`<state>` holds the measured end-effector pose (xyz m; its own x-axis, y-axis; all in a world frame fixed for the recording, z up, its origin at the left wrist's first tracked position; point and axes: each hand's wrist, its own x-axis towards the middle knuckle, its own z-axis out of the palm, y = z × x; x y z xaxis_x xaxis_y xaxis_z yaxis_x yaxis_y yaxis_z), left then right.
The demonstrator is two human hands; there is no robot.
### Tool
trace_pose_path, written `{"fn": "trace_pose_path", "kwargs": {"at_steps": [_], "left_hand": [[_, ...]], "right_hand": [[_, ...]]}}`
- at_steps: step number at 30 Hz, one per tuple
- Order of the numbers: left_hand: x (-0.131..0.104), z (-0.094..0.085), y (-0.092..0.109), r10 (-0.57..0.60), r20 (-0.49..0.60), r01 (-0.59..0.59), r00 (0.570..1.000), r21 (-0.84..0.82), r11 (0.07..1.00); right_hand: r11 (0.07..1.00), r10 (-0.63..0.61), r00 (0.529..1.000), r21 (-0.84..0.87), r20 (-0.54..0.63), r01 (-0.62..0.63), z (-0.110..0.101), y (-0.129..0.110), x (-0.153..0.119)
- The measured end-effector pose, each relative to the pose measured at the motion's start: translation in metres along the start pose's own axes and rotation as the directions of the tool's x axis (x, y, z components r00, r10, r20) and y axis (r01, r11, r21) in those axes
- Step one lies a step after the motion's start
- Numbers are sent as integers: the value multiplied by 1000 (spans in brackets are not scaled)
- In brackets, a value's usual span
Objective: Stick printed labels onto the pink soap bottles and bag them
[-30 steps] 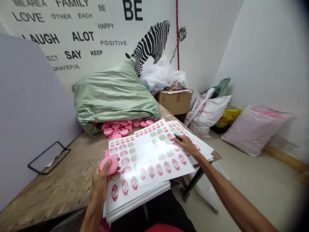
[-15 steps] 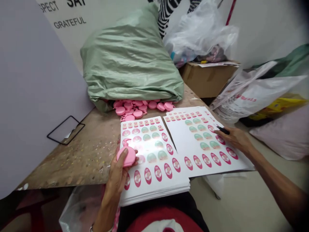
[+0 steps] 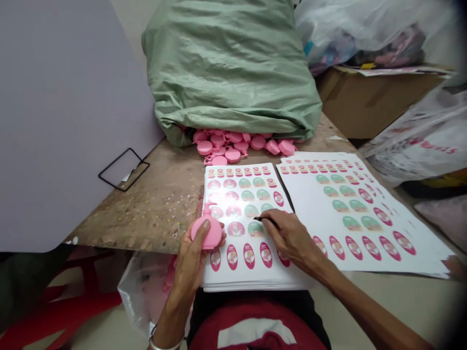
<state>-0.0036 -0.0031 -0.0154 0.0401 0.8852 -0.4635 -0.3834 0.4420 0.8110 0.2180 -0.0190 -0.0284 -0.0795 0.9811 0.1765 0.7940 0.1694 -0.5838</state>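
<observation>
My left hand (image 3: pixel 199 243) holds a pink pump-bottle-shaped piece (image 3: pixel 207 232) upright over the left edge of a stack of sticker sheets (image 3: pixel 233 279). Pinched in my right hand (image 3: pixel 286 233) is a thin dark pointed tool (image 3: pixel 265 220), its tip over the green round stickers on that stack. The sheet carries pink round, green round and oval stickers in rows. To the right lies a second, spread pile of sheets (image 3: pixel 302 204), with a bare white area on its left part.
Several pink pieces (image 3: pixel 232 154) lie below a large green sack (image 3: pixel 233 73). A black wire frame (image 3: pixel 124 184) is at the left of the table (image 3: pixel 153 209). Behind on the right are a cardboard box (image 3: pixel 365 102) and plastic bags (image 3: pixel 419 141).
My right hand has moved left with the dark tool, from the right pile to the left stack. My left hand still holds the pink piece. The view has shifted.
</observation>
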Motion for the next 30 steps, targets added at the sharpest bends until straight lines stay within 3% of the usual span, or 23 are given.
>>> {"fn": "trace_pose_path", "kwargs": {"at_steps": [4,10,14,20,30], "left_hand": [[-8,1,-12,-56,83,53,995,38,998],[-5,-1,-26,-44,105,27,994,158,987],[-3,-4,-24,-32,90,0,995,337,941],[-2,-2,-19,-21,88,-20,996,443,896],[0,2,-19,-22,41,2,999,429,903]], "right_hand": [[984,-84,996,-159,4,84,19,-9,7],[982,-99,992,-172,-84,84,29,-8,7],[968,-166,980,-206,-107,142,30,-6,6],[946,-224,971,-260,-84,195,30,-8,5],[976,-174,979,-152,-109,157,33,-5,6]]}}
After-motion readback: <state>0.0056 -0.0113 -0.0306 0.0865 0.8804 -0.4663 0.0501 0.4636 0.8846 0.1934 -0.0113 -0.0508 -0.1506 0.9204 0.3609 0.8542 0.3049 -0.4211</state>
